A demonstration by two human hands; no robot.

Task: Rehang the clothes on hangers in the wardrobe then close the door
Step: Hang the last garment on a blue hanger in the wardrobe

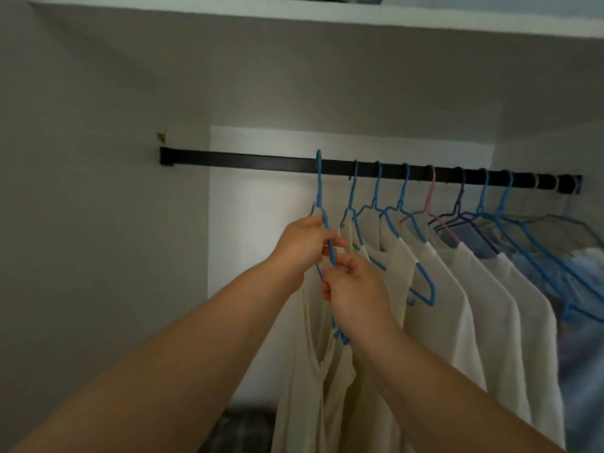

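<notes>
Your right hand [354, 291] pinches cream cloth [313, 354], hiding the blue hanger [322, 210]'s lower part; left hand [302, 245] grips its thin arm. Hook's on the black rail [248, 160], leftmost; far-right clothes blurred.

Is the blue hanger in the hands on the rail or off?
On. The blue hanger has its hook over the black rail.

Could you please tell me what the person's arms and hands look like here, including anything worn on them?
Both forearms are bare along their whole visible length: no sleeves, cuffs or gloves show. The left hand and right hand likewise appear bare; no ring, watch, bracelet or other marking is visible on the fingers or wrists, though the picture is slightly soft. Nails look short and unpainted.
</notes>
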